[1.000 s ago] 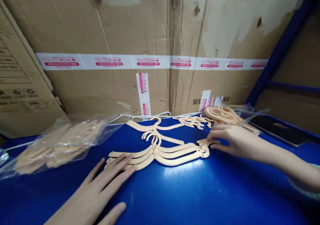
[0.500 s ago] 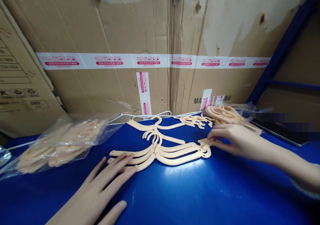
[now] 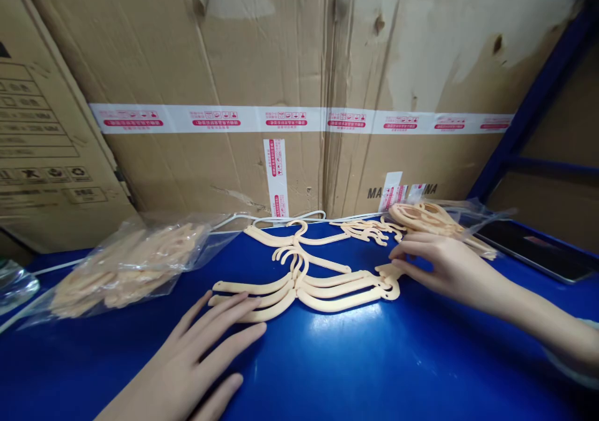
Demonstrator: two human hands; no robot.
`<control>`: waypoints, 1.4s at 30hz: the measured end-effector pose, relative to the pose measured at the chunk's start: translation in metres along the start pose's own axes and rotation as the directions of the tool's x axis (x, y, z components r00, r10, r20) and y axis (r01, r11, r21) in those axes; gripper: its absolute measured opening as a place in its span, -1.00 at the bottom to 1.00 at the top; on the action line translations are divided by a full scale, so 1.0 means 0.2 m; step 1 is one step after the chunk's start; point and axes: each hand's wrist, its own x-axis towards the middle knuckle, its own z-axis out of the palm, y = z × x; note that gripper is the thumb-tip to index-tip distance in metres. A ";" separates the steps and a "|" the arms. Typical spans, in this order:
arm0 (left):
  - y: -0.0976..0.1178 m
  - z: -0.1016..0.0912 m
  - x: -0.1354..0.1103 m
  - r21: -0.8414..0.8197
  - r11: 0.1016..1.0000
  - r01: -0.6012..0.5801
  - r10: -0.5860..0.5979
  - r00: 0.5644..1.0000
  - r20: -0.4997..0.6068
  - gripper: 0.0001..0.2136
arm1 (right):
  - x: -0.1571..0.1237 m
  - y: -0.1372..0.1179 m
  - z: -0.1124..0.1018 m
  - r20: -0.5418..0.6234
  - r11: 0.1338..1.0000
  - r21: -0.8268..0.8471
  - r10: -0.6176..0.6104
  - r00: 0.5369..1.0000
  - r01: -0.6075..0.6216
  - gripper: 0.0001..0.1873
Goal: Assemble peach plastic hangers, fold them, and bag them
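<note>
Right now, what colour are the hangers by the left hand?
Pale peach-beige: the hangers by the left hand show best in the head view.

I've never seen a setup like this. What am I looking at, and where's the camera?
There's no machine here: these are a person's own two bare hands, seen from a camera worn on their head, looking forward and down. On the blue surface lie peach-coloured hangers. The left hand is spread, its fingers over the hangers' left ends. The right hand appears to pinch a small piece by their right ends. Clear bags of similar pieces lie at left and right, near a dark flat device. Cardboard stands behind.
</note>
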 end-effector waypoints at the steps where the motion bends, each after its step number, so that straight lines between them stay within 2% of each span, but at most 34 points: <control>1: 0.00 -0.01 0.00 0.002 1.000 -0.009 0.009 1.000 0.003 -0.63 | 0.00 -0.01 0.00 -0.013 1.000 0.009 0.005 1.000 -0.005 -0.77; 5: 0.00 -0.04 0.01 0.001 0.999 -0.033 0.033 0.999 0.040 -0.63 | 0.03 -0.04 0.03 -0.038 0.994 0.104 0.028 0.999 -0.024 -0.75; 9: 0.00 -0.07 0.01 -0.001 0.998 -0.065 0.065 0.995 0.080 -0.61 | 0.08 -0.09 0.05 0.001 0.965 0.261 0.033 0.999 -0.032 -0.78; 12: 0.00 -0.07 0.01 -0.021 0.999 -0.038 0.039 0.995 0.090 -0.61 | 0.13 -0.14 0.07 0.030 0.944 0.327 0.024 0.999 -0.032 -0.81; 17: 0.01 -0.08 0.01 -0.086 0.996 -0.010 0.017 0.997 0.074 -0.60 | 0.24 -0.21 0.12 0.069 0.943 0.331 0.002 0.998 -0.025 -0.85; 23: 0.03 -0.10 0.03 -0.091 0.996 0.002 0.000 1.000 0.029 -0.67 | 0.38 -0.26 0.16 0.140 0.957 0.288 -0.013 0.990 -0.029 -0.88; 27: 0.05 -0.11 0.04 -0.101 0.995 0.009 -0.008 1.000 0.019 -0.66 | 0.42 -0.30 0.16 0.207 0.963 0.267 -0.015 0.978 -0.042 -0.94; 30: 0.05 -0.12 0.03 -0.099 0.995 0.015 -0.012 1.000 0.027 -0.65 | 0.43 -0.32 0.17 0.212 0.968 0.244 -0.001 0.977 -0.052 -0.95; 36: 0.05 -0.12 0.03 -0.101 0.995 0.014 -0.011 0.999 0.033 -0.65 | 0.45 -0.26 0.17 0.154 0.974 0.217 0.035 0.988 -0.068 -0.98; 42: 0.05 -0.11 0.03 -0.111 0.994 0.022 -0.019 0.999 0.027 -0.64 | 0.46 -0.14 0.06 0.053 0.959 0.256 0.115 0.992 -0.125 -0.93</control>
